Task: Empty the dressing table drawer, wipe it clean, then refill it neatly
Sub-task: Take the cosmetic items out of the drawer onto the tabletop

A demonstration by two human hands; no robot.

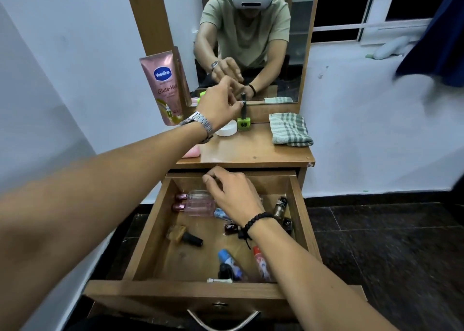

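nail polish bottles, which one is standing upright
The green nail polish bottle on the tabletop, beside the white jar. The others all lie on their sides inside the open drawer.

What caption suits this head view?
Left hand sets green nail polish on the dressing table; right hand reaches into the drawer.

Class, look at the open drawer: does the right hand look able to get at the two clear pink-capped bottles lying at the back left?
Probably yes. The right hand hovers just beside the clear pink-capped bottles, and nothing lies over them in the open wooden drawer.
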